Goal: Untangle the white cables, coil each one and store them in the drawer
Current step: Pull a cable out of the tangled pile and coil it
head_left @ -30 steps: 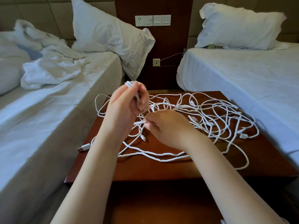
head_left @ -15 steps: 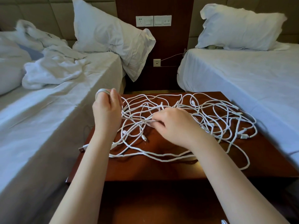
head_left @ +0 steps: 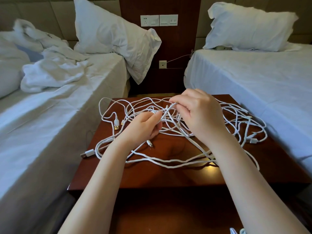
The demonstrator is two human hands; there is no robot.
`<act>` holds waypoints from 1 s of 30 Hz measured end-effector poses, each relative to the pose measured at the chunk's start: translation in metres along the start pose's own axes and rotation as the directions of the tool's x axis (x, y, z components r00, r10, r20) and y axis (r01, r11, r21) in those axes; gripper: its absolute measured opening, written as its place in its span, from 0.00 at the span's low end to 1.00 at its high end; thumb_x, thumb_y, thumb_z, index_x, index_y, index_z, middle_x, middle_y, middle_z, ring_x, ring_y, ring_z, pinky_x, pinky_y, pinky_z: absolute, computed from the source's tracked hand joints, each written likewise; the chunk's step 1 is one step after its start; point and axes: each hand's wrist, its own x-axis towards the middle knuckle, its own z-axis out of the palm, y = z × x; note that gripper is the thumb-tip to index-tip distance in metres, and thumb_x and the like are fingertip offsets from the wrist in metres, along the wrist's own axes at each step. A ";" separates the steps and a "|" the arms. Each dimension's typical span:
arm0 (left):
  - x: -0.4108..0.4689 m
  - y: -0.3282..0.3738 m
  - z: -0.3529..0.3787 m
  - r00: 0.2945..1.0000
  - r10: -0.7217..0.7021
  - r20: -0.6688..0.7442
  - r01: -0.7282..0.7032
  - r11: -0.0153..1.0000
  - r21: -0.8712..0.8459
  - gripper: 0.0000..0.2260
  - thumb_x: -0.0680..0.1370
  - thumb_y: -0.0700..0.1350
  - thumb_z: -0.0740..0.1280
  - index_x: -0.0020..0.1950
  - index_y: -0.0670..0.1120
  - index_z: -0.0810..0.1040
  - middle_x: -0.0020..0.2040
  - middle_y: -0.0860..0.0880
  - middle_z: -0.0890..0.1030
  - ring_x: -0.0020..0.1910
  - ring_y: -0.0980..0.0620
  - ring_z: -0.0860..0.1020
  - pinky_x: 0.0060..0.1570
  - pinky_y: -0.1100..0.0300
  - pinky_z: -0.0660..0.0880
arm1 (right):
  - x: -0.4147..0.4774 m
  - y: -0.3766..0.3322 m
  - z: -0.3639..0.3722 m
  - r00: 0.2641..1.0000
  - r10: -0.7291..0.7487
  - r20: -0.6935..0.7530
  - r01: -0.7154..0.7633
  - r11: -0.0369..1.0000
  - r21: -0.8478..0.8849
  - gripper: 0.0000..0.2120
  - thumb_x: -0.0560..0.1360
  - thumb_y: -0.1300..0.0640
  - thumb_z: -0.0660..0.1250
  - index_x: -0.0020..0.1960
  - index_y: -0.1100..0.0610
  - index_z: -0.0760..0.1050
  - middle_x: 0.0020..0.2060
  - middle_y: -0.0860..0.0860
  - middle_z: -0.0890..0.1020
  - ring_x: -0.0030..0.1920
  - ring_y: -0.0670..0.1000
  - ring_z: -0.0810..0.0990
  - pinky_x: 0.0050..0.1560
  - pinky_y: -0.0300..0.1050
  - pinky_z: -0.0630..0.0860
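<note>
A tangle of white cables (head_left: 236, 122) sprawls over the dark wooden nightstand (head_left: 160, 176). Near the middle of the heap my left hand (head_left: 143, 127) grips a strand, its fingers curled round it. Just to its right and slightly higher, my right hand (head_left: 199, 114) pinches another strand at the fingertips and lifts it off the wood. Loose USB plugs lie at the left edge (head_left: 87, 153) and behind my left hand (head_left: 116, 124). No drawer shows in this view.
A bed with rumpled white sheets (head_left: 50, 105) lies close on the left, and a made bed (head_left: 253, 78) on the right. Behind the nightstand a wood panel carries wall sockets (head_left: 158, 20). A pillow (head_left: 114, 36) leans over the gap.
My left hand has come down from the nightstand's left edge to the middle of the heap. My right hand has risen and moved back, lifting a strand. A USB plug now lies exposed at the left.
</note>
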 end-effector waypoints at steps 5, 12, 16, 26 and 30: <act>-0.009 0.011 0.000 0.963 0.047 0.264 -0.026 0.996 -0.085 0.20 0.81 0.55 0.55 0.35 0.44 0.68 0.26 0.49 0.66 0.27 0.51 0.60 0.31 0.60 0.61 | 0.000 0.007 -0.005 0.999 0.036 -0.021 -0.037 0.998 -0.050 0.08 0.74 0.59 0.68 0.51 0.54 0.84 0.40 0.51 0.84 0.41 0.56 0.81 0.40 0.50 0.72; -0.016 0.023 -0.004 0.880 0.190 0.436 -0.037 0.941 -0.335 0.15 0.79 0.46 0.55 0.34 0.44 0.68 0.25 0.49 0.66 0.24 0.54 0.61 0.27 0.64 0.62 | -0.002 0.002 0.003 0.994 0.010 0.107 -0.020 0.996 0.091 0.18 0.76 0.48 0.58 0.52 0.53 0.84 0.39 0.51 0.84 0.39 0.56 0.81 0.43 0.50 0.72; -0.015 0.027 -0.008 0.866 0.333 0.374 -0.051 0.803 -0.594 0.15 0.80 0.46 0.57 0.33 0.46 0.70 0.24 0.51 0.65 0.23 0.56 0.60 0.25 0.67 0.61 | -0.001 -0.006 0.005 0.990 -0.033 0.137 0.006 0.980 0.196 0.13 0.76 0.50 0.56 0.47 0.46 0.79 0.30 0.42 0.72 0.34 0.46 0.67 0.40 0.43 0.64; -0.010 0.026 -0.015 0.951 0.307 -0.045 -0.248 0.667 -0.703 0.16 0.81 0.45 0.53 0.35 0.46 0.71 0.26 0.52 0.68 0.24 0.57 0.64 0.27 0.65 0.64 | -0.003 -0.034 0.011 0.861 -0.062 0.505 0.017 0.995 0.094 0.12 0.82 0.51 0.57 0.56 0.55 0.76 0.39 0.50 0.79 0.42 0.52 0.75 0.45 0.46 0.65; -0.005 0.025 -0.011 0.960 0.150 -0.235 -0.271 0.704 -0.657 0.16 0.84 0.44 0.53 0.37 0.44 0.68 0.26 0.51 0.67 0.25 0.55 0.65 0.28 0.64 0.65 | -0.009 -0.037 0.014 0.861 -0.067 0.504 0.024 0.995 0.092 0.12 0.82 0.52 0.59 0.59 0.55 0.76 0.33 0.47 0.72 0.36 0.52 0.71 0.38 0.44 0.61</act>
